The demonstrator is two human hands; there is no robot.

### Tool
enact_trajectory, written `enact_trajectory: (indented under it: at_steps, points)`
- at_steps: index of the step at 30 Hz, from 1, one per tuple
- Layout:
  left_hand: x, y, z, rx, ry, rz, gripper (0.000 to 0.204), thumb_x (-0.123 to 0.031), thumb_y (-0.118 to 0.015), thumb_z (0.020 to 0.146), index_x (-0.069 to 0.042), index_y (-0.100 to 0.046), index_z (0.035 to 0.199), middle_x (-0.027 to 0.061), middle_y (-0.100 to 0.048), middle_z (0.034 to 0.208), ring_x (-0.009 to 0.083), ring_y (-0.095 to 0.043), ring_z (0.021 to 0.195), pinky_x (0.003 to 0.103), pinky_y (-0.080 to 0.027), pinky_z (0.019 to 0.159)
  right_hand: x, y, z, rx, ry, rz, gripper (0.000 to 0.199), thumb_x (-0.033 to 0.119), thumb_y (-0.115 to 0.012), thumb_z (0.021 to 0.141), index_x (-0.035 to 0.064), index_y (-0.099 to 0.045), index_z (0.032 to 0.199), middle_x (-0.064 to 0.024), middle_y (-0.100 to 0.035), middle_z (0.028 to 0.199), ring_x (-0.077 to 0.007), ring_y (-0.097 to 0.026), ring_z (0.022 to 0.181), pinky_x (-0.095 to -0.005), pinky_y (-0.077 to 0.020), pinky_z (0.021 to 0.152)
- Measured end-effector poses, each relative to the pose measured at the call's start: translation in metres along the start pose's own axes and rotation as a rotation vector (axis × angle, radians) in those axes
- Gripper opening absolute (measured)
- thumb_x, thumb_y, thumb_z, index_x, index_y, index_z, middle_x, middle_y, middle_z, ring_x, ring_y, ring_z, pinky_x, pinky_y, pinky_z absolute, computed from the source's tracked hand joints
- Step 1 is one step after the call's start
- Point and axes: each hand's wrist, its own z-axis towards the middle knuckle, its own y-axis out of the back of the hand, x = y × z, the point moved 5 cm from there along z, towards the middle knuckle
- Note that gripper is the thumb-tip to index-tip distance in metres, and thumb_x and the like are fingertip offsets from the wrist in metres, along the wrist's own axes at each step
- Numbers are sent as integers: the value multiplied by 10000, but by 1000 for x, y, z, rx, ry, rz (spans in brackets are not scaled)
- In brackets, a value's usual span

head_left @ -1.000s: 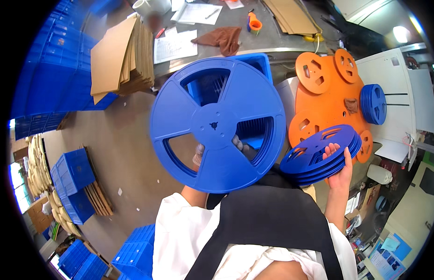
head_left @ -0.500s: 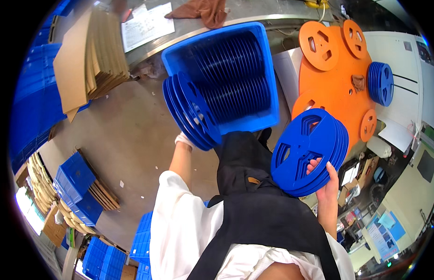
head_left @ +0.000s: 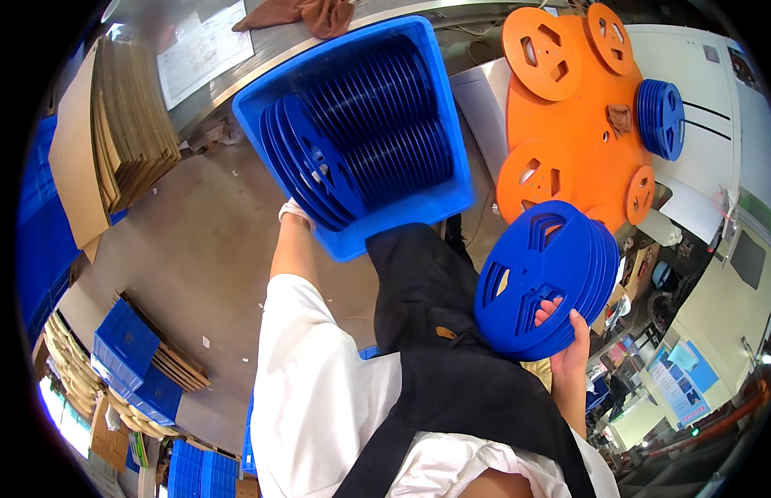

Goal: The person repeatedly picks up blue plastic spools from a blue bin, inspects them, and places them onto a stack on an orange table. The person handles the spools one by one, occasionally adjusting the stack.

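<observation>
Right hand (head_left: 568, 349): fingers clasped on stack of blue reels (head_left: 543, 278); left hand (head_left: 296, 212): fingers hidden behind reels in blue bin (head_left: 402, 224), grip untellable; step: loading; next: steady lowering.

The stack of reels (head_left: 543, 278) in the right hand (head_left: 572, 349) is solid deep blue. The same blue covers the reels (head_left: 306, 170) at the left hand (head_left: 294, 212) and the crate (head_left: 418, 212) holding more of them. The large discs (head_left: 568, 108) to the right are bright orange. The flattened cardboard (head_left: 111, 133) is tan. The sleeve (head_left: 311, 390) is white, the apron (head_left: 476, 407) black, the floor (head_left: 203, 249) dull grey-brown.
</observation>
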Motion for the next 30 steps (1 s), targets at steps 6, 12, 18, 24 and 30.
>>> enact_trajectory:
  at_steps: [6,12,18,24,30]
  points:
    - [20,28,-26,-327,-32,-12,835,-651,-337,932,-76,-214,1526,126,-202,1594,301,-189,1464,394,-124,1196,17,6,-11,38,144,45,395,273,-505,908,-32,-563,1153,-169,-676,976,-272,-681,855,-395,-561,793]
    - [82,95,-109,-325,-79,217,825,-623,-331,958,-52,-167,1530,196,-189,1581,341,-182,1465,426,-138,1192,49,10,-26,234,335,232,403,273,-475,877,-16,-548,1148,-127,-652,838,-234,-623,708,-382,-517,673]
    - [81,59,-169,-284,-104,292,773,-586,-419,953,-91,-239,1519,194,-303,1540,348,-289,1424,435,-210,1169,69,25,-40,547,350,509,367,283,-461,865,29,-523,1123,-55,-566,790,-171,-523,668,-356,-457,661]
    - [55,-17,-198,-136,-306,258,652,-460,-475,971,-60,-331,1465,220,-407,1470,367,-381,1370,438,-301,1139,78,35,-42,1075,421,669,522,415,-608,903,3,-522,1213,-51,-605,834,-147,-559,678,-328,-465,660]
    - [28,-129,-287,40,-876,331,387,-175,-531,985,-50,-516,1351,134,-607,1247,211,-581,1116,310,-463,968,99,30,-47,1245,389,715,453,309,-679,893,28,-478,1185,-42,-593,849,-135,-570,708,-313,-467,698]
